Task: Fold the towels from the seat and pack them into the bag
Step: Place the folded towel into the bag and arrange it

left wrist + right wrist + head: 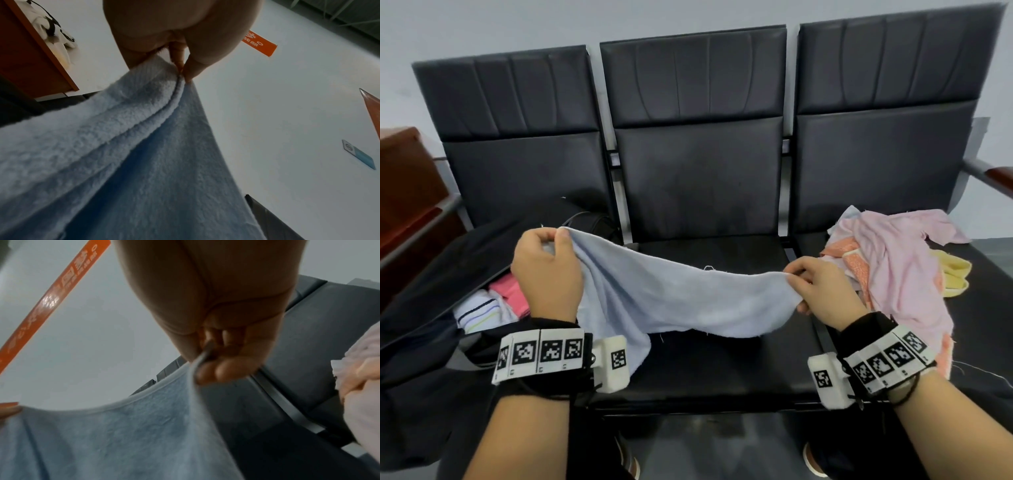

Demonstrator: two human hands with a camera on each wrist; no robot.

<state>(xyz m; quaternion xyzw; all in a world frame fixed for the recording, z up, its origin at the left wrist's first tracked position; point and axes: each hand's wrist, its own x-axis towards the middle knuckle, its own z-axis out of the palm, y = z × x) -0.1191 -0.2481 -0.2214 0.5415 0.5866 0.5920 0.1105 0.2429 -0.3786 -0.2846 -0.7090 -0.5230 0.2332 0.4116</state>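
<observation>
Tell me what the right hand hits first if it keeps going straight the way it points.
The right hand, pinching the blue towel, points up toward the middle seat's backrest. Nothing seems to lie between, so it would probably meet that backrest first, though depth is hard to judge.

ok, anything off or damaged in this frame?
Minor only: the light blue towel held between left hand and right hand has frayed edges with loose threads. The unfolded pile on the right seat is just messy.
</observation>
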